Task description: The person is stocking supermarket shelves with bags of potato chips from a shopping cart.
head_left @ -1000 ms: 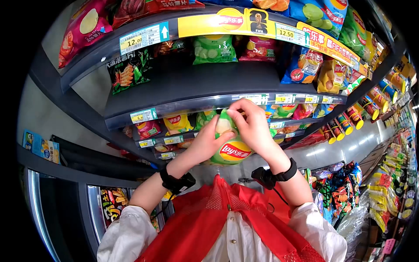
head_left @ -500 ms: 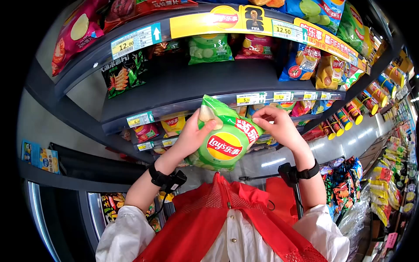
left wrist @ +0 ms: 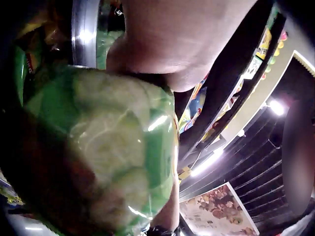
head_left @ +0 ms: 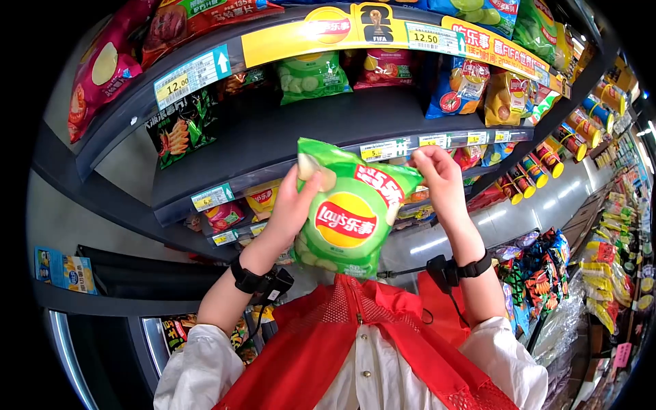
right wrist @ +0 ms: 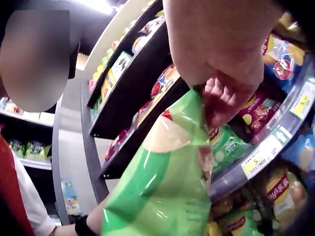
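A green Lay's chip bag (head_left: 345,222) hangs upright in front of the red vest, its round yellow-and-red logo facing up. My left hand (head_left: 292,208) grips its upper left edge, thumb on the front. At the upper right corner, the fingers of my right hand (head_left: 441,179) pinch the bag. The left wrist view has the bag's cucumber-print side (left wrist: 108,142) close up, below the left hand (left wrist: 172,44). Seen from the right wrist, the bag's green film (right wrist: 157,182) stretches down from the right hand (right wrist: 221,83).
A dark shelf (head_left: 225,154) ahead bears a black chip bag (head_left: 181,130), a green bag (head_left: 314,76) and a blue bag (head_left: 459,89). Its price-tag edge (head_left: 273,178) passes just beyond the hands. Chip canisters (head_left: 547,160) stand to the right; hanging bags (head_left: 540,273) are lower right.
The hands were together at the bag's top; the right hand has moved right to the other corner. The bag is now spread wide, its front showing. The shelf has shifted slightly left in view.
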{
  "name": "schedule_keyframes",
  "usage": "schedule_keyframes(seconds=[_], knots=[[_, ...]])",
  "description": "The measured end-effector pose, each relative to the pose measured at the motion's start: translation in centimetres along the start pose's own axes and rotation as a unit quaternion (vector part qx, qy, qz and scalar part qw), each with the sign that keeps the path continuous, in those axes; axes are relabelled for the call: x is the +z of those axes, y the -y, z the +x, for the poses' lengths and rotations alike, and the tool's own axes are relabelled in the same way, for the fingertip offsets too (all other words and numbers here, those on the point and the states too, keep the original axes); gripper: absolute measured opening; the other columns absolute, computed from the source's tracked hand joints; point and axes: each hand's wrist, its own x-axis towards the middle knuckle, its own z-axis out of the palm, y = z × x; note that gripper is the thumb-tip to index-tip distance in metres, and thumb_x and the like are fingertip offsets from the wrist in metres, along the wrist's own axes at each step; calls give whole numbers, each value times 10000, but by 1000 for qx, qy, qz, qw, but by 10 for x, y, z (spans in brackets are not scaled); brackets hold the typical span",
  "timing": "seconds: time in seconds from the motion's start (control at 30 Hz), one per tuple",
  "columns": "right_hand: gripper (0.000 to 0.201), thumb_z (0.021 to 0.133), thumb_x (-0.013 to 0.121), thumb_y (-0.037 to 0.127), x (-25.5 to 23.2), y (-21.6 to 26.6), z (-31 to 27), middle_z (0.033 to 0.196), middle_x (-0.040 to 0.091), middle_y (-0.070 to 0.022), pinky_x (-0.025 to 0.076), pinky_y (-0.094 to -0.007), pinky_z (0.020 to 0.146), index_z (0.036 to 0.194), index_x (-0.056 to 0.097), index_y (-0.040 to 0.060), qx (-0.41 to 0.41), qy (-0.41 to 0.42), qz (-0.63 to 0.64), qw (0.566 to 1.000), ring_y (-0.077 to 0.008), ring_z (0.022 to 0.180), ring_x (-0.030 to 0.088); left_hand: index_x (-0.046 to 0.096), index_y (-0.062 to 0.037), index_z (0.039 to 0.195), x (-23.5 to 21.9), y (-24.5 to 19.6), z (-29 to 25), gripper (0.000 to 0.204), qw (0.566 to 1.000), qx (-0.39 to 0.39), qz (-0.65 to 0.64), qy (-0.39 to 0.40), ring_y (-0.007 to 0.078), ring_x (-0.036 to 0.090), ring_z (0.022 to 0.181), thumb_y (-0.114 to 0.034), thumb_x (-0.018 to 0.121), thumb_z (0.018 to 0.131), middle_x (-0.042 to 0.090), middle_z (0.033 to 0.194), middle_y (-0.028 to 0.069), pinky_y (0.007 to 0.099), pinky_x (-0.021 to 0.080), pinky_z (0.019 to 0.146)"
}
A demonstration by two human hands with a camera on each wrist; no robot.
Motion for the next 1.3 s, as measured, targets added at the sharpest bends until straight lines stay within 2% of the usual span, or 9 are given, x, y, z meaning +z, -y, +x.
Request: schedule_keyframes(seconds=[0.23, 0.27, 0.47, 0.57, 0.8, 0.93, 1.0, 1.2, 1.3], knots=[[607, 825, 576, 266, 23, -27, -43, 1197, 464, -116, 343, -298, 935, 1291, 288, 5, 93, 248, 10, 964, -163, 1124, 424, 430, -33, 1153, -15, -4, 13, 320, 974, 13, -163, -157, 141, 539, 972, -247, 451, 915, 535, 1087, 71, 266, 453, 822], [581, 793, 631, 168, 25, -26, -47, 1125, 492, -116, 473, -272, 702, 1258, 323, 6, 134, 255, -9, 958, -133, 896, 517, 420, -39, 1164, -15, -8, 13, 329, 966, 16, -202, -160, 148, 540, 982, -252, 448, 915, 528, 1104, 73, 272, 457, 828], [511, 804, 603, 87, 36, -18, -39, 1089, 516, -89, 496, -259, 708, 1240, 359, -18, 161, 191, 29, 968, -146, 934, 529, 341, -36, 1231, -17, -21, 8, 415, 972, 2, -210, -104, 172, 494, 1072, -303, 416, 922, 478, 1183, 86, 317, 421, 893], [421, 812, 591, 74, 39, -14, -34, 999, 544, -85, 514, -230, 556, 1180, 404, -12, 95, 80, 82, 989, -121, 793, 562, 233, -66, 1327, -20, -11, 0, 507, 999, 31, 16, 35, 178, 363, 1200, -348, 377, 930, 418, 1250, 79, 343, 295, 990], [415, 825, 580, 88, 33, -10, -25, 1027, 544, -90, 507, -237, 648, 1183, 402, -23, 102, 100, 100, 985, -135, 860, 555, 345, 29, 1224, -27, 0, -10, 405, 982, -75, 97, 144, 148, 594, 866, -87, 510, 872, 550, 1033, 90, 242, 488, 733], [565, 797, 597, 53, 29, -11, -13, 1133, 490, -106, 404, -299, 884, 1268, 294, -16, 6, 55, 59, 997, -174, 1030, 483, 387, 28, 1182, -27, -9, -13, 372, 986, -24, 132, 94, 141, 611, 788, -62, 535, 852, 578, 950, 83, 242, 491, 699], [621, 772, 607, 33, 14, -15, 10, 1203, 446, -122, 399, -312, 899, 1292, 269, 15, -153, -24, -32, 987, -203, 1068, 473, 393, 28, 1180, -26, -11, -15, 378, 984, -20, 155, 86, 141, 610, 796, -49, 545, 842, 578, 954, 90, 241, 489, 701], [454, 762, 650, 177, 11, 43, 48, 1084, 563, -140, 404, -308, 872, 1147, 485, 3, -286, -11, -293, 913, -231, 1012, 533, 414, 21, 1167, -22, 2, -22, 409, 950, 22, 289, 119, 152, 621, 789, -37, 584, 799, 607, 915, 114, 258, 482, 708], [259, 827, 596, 154, 13, 37, 59, 876, 628, -76, 454, -239, 724, 1002, 566, -34, -76, 117, -116, 983, -107, 812, 569, 420, 13, 1164, -19, 6, -27, 430, 932, 47, 329, 146, 186, 611, 803, -73, 608, 787, 603, 921, 139, 276, 470, 716]])
